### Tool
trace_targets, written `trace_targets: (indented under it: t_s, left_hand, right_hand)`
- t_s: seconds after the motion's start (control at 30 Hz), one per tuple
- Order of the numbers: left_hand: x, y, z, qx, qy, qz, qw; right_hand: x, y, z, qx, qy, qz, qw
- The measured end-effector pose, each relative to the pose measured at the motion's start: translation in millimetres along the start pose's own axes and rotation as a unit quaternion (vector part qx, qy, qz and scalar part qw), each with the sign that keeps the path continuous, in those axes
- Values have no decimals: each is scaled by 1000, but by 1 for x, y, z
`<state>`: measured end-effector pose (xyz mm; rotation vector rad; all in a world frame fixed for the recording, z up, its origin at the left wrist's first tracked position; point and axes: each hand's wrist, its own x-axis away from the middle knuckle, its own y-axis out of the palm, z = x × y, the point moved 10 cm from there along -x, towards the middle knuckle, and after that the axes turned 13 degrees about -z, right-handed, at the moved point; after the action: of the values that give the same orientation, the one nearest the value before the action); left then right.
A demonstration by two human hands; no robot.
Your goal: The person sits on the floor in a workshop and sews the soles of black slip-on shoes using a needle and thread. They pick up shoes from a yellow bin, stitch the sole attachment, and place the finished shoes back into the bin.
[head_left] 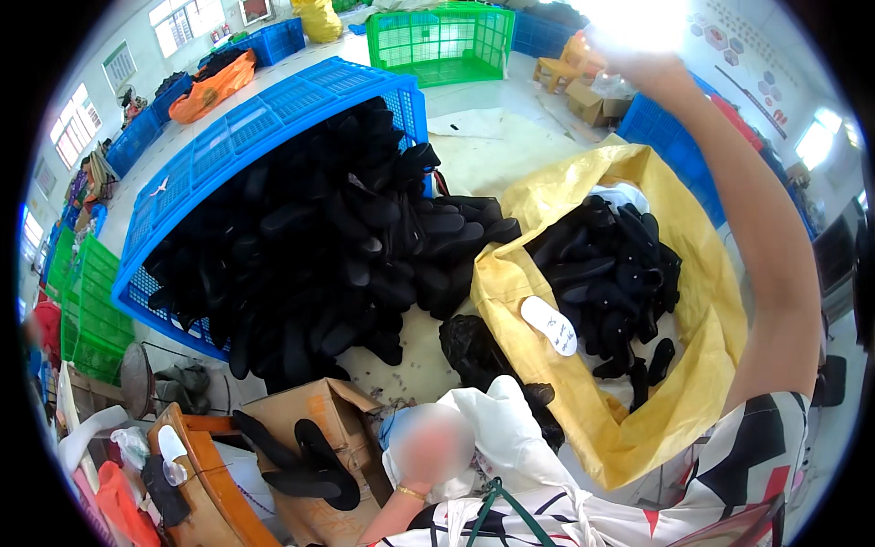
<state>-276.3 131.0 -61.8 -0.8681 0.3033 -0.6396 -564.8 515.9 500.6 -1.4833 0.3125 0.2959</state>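
My right arm is raised high at the right, and my right hand [649, 73] reaches up into a bright glare that hides its fingers. Low in the middle, my left hand [428, 447] lies over white and light-blue cloth [492, 421] on my lap; it is blurred, so its fingers do not show. Ahead, a blue plastic crate [244, 118] lies tipped on its side, with a big heap of black shoes [319, 246] spilling out. To the right, an open yellow sack [715, 365] holds more black shoes [602, 273]. A white insole-shaped piece [549, 325] with handwriting rests on the sack's near-left edge.
A cardboard box [319, 410] with several black shoes [319, 465] on it stands near left, beside a wooden stool [214, 483]. A black plastic bag [474, 346] sits against the sack. Green crates [442, 46], [96, 292] stand behind and at left.
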Motion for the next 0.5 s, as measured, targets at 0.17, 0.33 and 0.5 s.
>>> trace_targets:
  t_s: [0.17,0.33,0.5]
  left_hand:
    - [1,12,2,42,2,-42,998]
    - [12,-16,6,-52,-27,-7,998]
    - [11,-12,21,-55,3,-18,998]
  right_hand:
    - [39,-30,-47,-86,22,-74,993]
    - [65,-62,-111,-86,-31,-132,987]
    - [111,-54,-107,-73,-187,-62,978]
